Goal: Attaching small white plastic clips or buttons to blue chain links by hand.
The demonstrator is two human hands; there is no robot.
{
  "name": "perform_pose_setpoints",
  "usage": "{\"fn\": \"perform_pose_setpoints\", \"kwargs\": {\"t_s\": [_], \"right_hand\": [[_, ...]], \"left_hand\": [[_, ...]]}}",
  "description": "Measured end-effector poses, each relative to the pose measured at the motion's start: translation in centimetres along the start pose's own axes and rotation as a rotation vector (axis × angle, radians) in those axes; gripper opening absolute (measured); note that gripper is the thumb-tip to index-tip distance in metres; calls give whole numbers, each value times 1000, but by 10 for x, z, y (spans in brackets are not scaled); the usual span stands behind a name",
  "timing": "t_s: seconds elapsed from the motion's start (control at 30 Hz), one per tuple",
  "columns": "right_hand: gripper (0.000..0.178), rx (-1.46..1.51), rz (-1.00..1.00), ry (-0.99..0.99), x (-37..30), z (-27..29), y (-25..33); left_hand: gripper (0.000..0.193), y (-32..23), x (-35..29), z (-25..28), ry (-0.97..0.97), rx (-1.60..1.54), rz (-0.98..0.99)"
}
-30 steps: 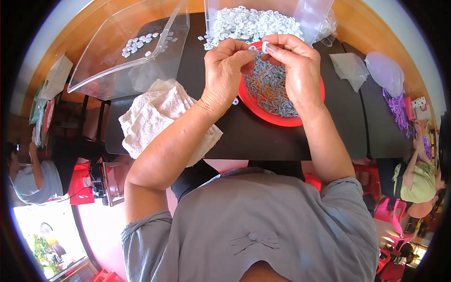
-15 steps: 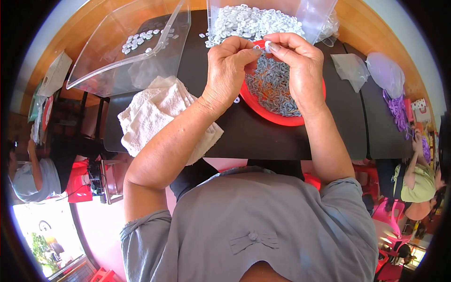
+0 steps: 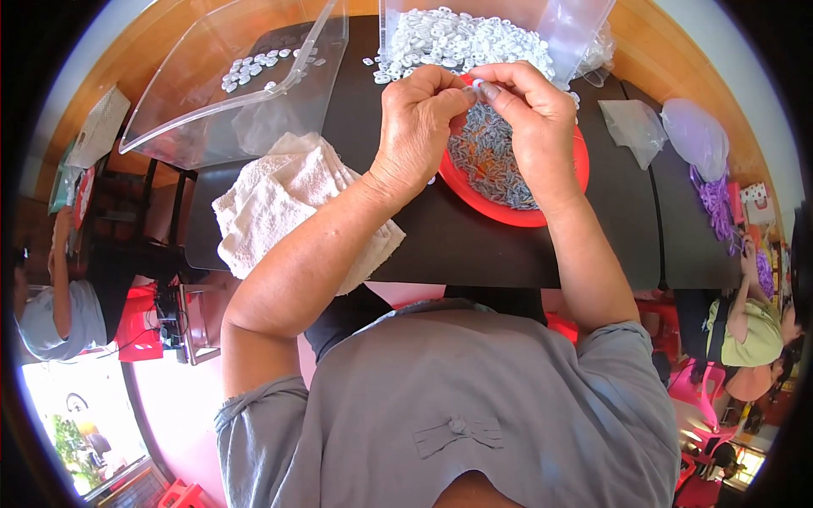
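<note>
Above the far side of a red bowl (image 3: 450, 175), my two hands meet at the fingertips. My right hand (image 3: 542, 118) pinches a small white piece (image 3: 478, 83) between thumb and forefinger. Pressed up against it is my left hand (image 3: 419, 127), closed in a pinch; whatever its fingertips hold is too small and hidden to name. Many small, thin grey pieces (image 3: 500, 169) fill the bowl. Just beyond the hands, a heap of white oval pieces with holes (image 3: 466, 38) lies in a clear plastic bin (image 3: 580, 38).
A second clear bin (image 3: 169, 127) stands at the left, several white pieces (image 3: 246, 68) showing by it. A crumpled pale towel (image 3: 284, 203) lies near my left forearm. Plastic bags (image 3: 694, 131) and purple cord (image 3: 716, 203) are at the right. Other people (image 3: 745, 330) sit at both sides.
My hands have come closer together, so the fingertips now meet around the white piece. My left hand has shifted slightly right.
</note>
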State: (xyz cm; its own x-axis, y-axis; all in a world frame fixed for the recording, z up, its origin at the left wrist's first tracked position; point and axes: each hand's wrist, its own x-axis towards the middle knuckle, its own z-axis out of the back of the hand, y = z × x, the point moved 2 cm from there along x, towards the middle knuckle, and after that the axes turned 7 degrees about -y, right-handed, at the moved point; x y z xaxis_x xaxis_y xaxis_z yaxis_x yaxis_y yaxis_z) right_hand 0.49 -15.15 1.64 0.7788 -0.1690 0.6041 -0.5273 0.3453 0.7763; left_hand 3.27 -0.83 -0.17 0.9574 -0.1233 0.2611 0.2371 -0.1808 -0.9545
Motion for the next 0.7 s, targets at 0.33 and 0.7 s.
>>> {"fn": "perform_pose_setpoints", "kwargs": {"t_s": [0.33, 0.7], "right_hand": [[15, 317, -428, 67, 6, 4, 1], [22, 285, -511, 295, 17, 32, 18]], "left_hand": [[14, -6, 0, 2, 20, -99, 36], [26, -16, -4, -7, 152, -225, -22]]}}
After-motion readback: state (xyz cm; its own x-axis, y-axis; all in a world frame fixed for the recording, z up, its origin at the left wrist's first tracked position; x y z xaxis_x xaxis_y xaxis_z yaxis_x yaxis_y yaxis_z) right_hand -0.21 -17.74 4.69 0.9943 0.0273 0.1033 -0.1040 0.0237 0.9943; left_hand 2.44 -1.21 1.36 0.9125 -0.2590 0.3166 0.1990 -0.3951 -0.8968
